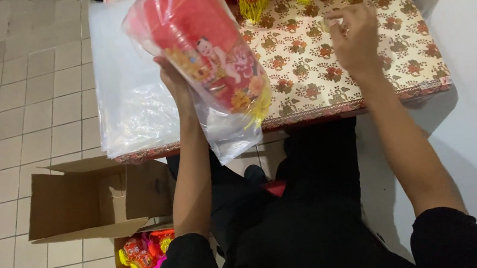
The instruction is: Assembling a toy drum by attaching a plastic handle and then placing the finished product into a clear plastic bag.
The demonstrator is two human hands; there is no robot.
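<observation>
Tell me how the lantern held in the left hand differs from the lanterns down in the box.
The held lantern is wrapped in a clear plastic bag; the boxed lanterns show no wrap that I can make out. The held lantern is raised over the table in the left hand; the boxed lanterns lie packed together in the cardboard box on the floor. Both are red with yellow trim.

The red paper lantern in its clear plastic bag, upper middle, has a cartoon child picture and yellow fringe. The bench cloth is cream with red-brown flowers. The floor tiles are pale grey.
</observation>
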